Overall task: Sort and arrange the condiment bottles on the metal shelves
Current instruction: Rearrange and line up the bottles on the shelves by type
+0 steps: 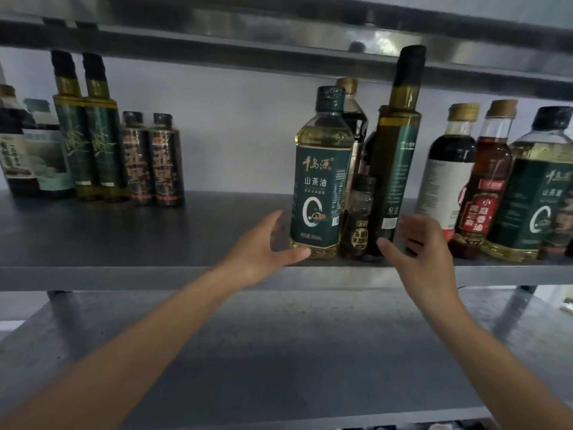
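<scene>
At the left end of the metal shelf [124,240], the tall green bottles [88,128] and short dark bottles [152,159] already stand in matched pairs. The mixed group at the right [496,181] looks unsorted. Your left hand [263,252] is spread open just beside the camellia oil bottle [321,181], and your right hand [424,252] is open near the tall olive-oil bottle [397,156]. Neither grip holds anything.

our left forearm [139,346] and right forearm [496,346] bare as far as we see, our left hand [263,252] bare, our right hand [424,256] bare
</scene>
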### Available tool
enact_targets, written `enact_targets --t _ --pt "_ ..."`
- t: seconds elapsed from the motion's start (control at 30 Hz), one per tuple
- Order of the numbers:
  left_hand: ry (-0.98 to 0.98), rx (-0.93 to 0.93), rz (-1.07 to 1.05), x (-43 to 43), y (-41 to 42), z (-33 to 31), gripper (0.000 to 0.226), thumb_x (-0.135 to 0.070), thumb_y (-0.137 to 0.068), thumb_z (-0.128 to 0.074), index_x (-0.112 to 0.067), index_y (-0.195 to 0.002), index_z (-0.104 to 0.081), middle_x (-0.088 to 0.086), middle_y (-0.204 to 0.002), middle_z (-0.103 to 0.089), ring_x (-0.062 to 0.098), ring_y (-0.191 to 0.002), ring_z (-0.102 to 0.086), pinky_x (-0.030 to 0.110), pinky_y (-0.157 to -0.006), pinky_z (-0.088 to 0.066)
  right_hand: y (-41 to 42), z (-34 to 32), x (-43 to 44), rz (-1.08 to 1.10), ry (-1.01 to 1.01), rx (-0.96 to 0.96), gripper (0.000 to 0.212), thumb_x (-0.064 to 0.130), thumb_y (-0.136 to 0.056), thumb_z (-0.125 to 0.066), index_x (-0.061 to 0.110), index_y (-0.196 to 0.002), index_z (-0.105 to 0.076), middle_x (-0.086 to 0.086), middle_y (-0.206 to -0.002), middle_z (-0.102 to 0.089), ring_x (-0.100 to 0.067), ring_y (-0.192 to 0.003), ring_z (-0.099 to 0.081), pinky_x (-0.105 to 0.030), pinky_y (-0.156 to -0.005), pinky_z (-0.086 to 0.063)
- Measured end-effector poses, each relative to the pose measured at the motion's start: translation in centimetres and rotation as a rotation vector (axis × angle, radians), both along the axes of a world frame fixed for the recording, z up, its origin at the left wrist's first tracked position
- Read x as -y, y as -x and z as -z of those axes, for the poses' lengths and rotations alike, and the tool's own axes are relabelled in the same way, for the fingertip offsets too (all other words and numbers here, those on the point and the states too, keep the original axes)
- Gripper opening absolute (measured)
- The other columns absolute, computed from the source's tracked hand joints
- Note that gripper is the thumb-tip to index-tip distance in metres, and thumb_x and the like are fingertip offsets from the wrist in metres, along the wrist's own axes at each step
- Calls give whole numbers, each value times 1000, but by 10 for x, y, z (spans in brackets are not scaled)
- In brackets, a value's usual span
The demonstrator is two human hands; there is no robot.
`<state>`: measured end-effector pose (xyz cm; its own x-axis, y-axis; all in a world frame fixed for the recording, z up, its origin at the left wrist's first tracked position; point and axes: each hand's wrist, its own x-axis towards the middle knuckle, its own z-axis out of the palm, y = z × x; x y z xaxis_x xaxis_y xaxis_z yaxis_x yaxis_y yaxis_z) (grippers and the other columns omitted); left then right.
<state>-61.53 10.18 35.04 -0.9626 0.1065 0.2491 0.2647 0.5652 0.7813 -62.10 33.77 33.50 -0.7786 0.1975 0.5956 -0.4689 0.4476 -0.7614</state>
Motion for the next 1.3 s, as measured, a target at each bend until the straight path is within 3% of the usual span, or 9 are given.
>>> enact_targets --t 0.13,0.23,0.33,0.5,0.73,0.83,0.93,1.03,1.3 --pt "-291 -20 25 -15 27 -1 64 -24 -74 -79 -26 -128 -46 -6 -124 -58 9 -108 -57 21 -80 -47 11 -6 2 11 30 40 52 20 -79 -75 16 -124 -50 0 -120 -55 -13 -107 -53 -26 -91 -44" --pt "-360 36 36 -15 43 0 74 -25 -68 -83 -23 -132 -47 -6 -126 -58 12 -112 -56 33 -95 -48 17 -5 12 -38 31 72 52 17 -78 -75 14 -124 -52 1 -110 -60 -14 -100 -59 -21 -81 -47" --pt "-366 63 102 -15 49 1 78 -25 -67 -84 -28 -134 -44 -7 -128 -57 14 -118 -53 40 -102 -44 20 3 22 -14 -30 76 52 18 -78 -75 13 -126 -55 1 -110 -62 -13 -97 -61 -27 -83 -51" --pt "-349 54 80 -11 55 0 76 -24 -62 -86 -28 -128 -49 -9 -123 -59 11 -113 -55 37 -97 -48 23 7 29 56 -123 34 56 17 -76 -78 16 -128 -57 3 -111 -55 -8 -89 -58 -8 -70 -41" --pt "-333 -11 74 6 52 2 66 -21 -62 -86 -24 -119 -54 -12 -114 -62 7 -107 -57 26 -87 -50 28 4 41 -15 -147 72 55 12 -74 -79 16 -124 -57 5 -106 -59 -11 -90 -59 -29 -83 -51" --pt "-322 15 99 15 52 0 77 -23 -59 -87 -23 -127 -50 -8 -120 -61 10 -112 -56 32 -94 -48 30 1 46 -76 -135 127 57 11 -74 -78 16 -126 -55 15 -93 -58 -7 -89 -57 -29 -86 -50" --pt "-326 67 187 18 49 -3 76 -16 -65 -83 -28 -128 -42 -13 -120 -58 3 -112 -54 23 -93 -47 31 -3 48 -121 -110 146 56 8 -72 -79 17 -123 -57 23 -88 -56 3 -83 -56 -22 -79 -49" --pt "-338 72 213 18 46 -3 72 -9 -67 -82 -33 -121 -41 -17 -112 -61 -2 -103 -58 14 -82 -50 29 -1 55 -170 -97 158 53 7 -71 -80 24 -116 -57 21 -89 -59 5 -84 -57 -16 -74 -47" --pt "-298 -77 42 59 32 -1 60 -9 -63 -86 -37 -99 -47 -22 -97 -64 -12 -87 -62 11 -73 -51 33 0 98 -283 -81 170 53 3 -68 -81 17 -115 -62 11 -93 -68 -4 -88 -64 -27 -84 -52"
